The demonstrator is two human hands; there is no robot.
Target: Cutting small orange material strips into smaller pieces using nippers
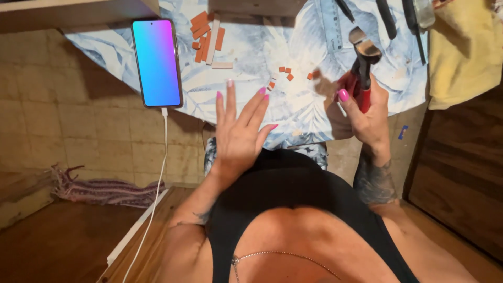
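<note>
So the right hand (367, 112) had a pair of red-handled nippers (362, 65), fingers wrapped closed around the handles with the thumb, pink nail and all, pressed on the near side. The tool looked well used: red grips, dark metal body, and a dull grey head pointing up and away from the person, held above the counter (251, 47) rather than resting on it. The jaws looked shut or close to it, hard to say for sure from that angle.

The left hand (238, 131) was empty, fingers spread wide open and hovering over the near edge of the counter, palm down, touching nothing as far as I could tell. The nippers were well off to the right of that hand.

Between the two hands, a bit further back, sat a scatter of small terracotta tile chips (285, 73) on the blue leaf-print cover. Further back on the left lay a pile of longer terracotta strips (207, 36). A phone (156, 63) with a blue-to-pink screen lay at the left edge, white charging cable (160, 173) hanging down from it. Some dark tools (387, 18) and a yellow cloth (463, 50) were off at the back right.
</note>
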